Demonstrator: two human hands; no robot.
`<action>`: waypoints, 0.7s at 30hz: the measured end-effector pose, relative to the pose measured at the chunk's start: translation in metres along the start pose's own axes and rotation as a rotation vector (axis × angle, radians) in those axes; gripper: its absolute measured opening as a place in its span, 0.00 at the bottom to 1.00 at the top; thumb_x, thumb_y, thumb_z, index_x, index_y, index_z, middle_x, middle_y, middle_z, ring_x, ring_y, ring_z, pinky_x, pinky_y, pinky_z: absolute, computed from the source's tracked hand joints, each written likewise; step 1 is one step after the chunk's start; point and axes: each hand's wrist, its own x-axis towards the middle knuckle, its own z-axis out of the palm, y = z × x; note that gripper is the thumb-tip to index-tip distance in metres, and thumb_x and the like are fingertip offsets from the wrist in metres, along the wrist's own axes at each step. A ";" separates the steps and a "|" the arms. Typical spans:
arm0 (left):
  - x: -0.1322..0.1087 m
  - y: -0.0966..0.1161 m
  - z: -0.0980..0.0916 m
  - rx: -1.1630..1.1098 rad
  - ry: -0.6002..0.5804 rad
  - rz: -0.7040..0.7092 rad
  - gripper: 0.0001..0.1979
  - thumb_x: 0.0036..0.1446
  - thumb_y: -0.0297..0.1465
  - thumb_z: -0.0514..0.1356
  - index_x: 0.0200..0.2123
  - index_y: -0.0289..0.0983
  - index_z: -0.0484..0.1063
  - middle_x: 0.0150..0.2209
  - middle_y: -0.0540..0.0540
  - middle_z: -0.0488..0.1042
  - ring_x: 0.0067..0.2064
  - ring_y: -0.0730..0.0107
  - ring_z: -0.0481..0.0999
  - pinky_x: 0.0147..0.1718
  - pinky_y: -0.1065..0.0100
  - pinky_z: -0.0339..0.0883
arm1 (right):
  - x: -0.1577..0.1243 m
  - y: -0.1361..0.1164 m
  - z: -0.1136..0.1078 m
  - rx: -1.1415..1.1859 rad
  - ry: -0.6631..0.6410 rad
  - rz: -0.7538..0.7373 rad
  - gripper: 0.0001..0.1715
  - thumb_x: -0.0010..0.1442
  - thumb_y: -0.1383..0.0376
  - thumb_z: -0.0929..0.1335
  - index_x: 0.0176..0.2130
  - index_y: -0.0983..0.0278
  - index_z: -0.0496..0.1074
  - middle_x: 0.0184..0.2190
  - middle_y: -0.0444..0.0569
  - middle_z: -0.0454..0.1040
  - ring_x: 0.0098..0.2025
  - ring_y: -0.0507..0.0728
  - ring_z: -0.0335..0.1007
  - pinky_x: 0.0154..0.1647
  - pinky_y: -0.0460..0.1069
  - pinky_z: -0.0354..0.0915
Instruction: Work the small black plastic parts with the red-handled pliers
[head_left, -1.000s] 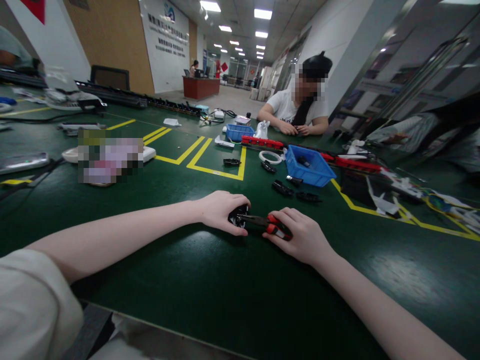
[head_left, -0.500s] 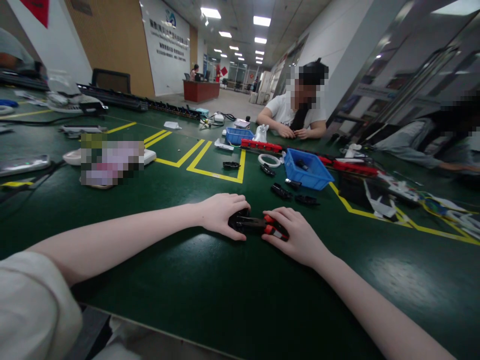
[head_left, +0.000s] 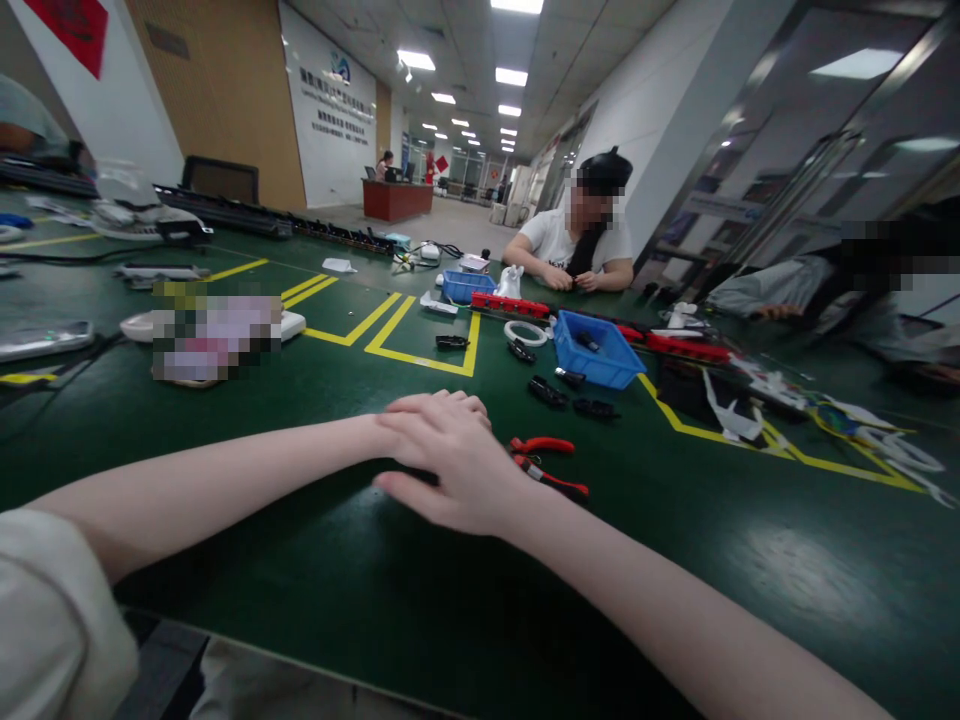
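Observation:
My right hand (head_left: 459, 472) lies across my left hand (head_left: 441, 403) on the green table (head_left: 360, 590), fingers stretched flat and thumb out toward me. Only the knuckles and fingertips of my left hand show above it; whether it holds anything is hidden. Red-handled pliers (head_left: 547, 462) lie loose on the table just right of my hands, handles spread, with neither hand on them.
Beyond the pliers lie two black plastic parts (head_left: 546, 390) (head_left: 595, 407), a blue bin (head_left: 600, 352), a white ring (head_left: 525, 333) and a red strip (head_left: 510, 303). A person (head_left: 570, 245) sits across; another person's arm (head_left: 780, 295) rests at the right. Yellow tape lines mark the table.
My right hand let go of the pliers and moved left over my left hand. The pliers now lie on the table. The black part once in my left hand is out of sight.

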 end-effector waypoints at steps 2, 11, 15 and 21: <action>0.000 -0.001 -0.001 -0.015 -0.014 0.038 0.27 0.52 0.51 0.63 0.53 0.47 0.66 0.53 0.45 0.69 0.52 0.53 0.67 0.49 0.55 0.63 | 0.041 -0.027 0.028 0.027 -0.081 -0.151 0.29 0.63 0.48 0.64 0.54 0.66 0.67 0.57 0.56 0.68 0.56 0.59 0.64 0.56 0.54 0.61; -0.003 -0.008 0.000 -0.042 0.014 0.120 0.32 0.53 0.51 0.62 0.54 0.38 0.65 0.54 0.41 0.67 0.52 0.56 0.67 0.50 0.59 0.60 | 0.157 -0.090 0.104 0.076 -0.234 -0.215 0.15 0.67 0.51 0.59 0.38 0.53 0.70 0.36 0.28 0.75 0.42 0.50 0.70 0.33 0.43 0.64; -0.002 -0.007 -0.002 -0.059 0.005 0.108 0.33 0.52 0.52 0.62 0.54 0.38 0.65 0.54 0.40 0.67 0.51 0.56 0.68 0.49 0.60 0.61 | 0.157 -0.080 0.102 0.075 -0.211 -0.223 0.16 0.65 0.50 0.61 0.36 0.56 0.69 0.32 0.29 0.73 0.38 0.50 0.69 0.31 0.43 0.61; -0.003 -0.004 -0.005 -0.087 0.007 0.087 0.32 0.53 0.51 0.62 0.54 0.37 0.66 0.54 0.41 0.67 0.52 0.56 0.67 0.50 0.60 0.61 | 0.136 -0.067 0.084 -0.006 -0.205 -0.228 0.15 0.67 0.52 0.60 0.42 0.57 0.69 0.39 0.35 0.73 0.41 0.51 0.70 0.33 0.45 0.60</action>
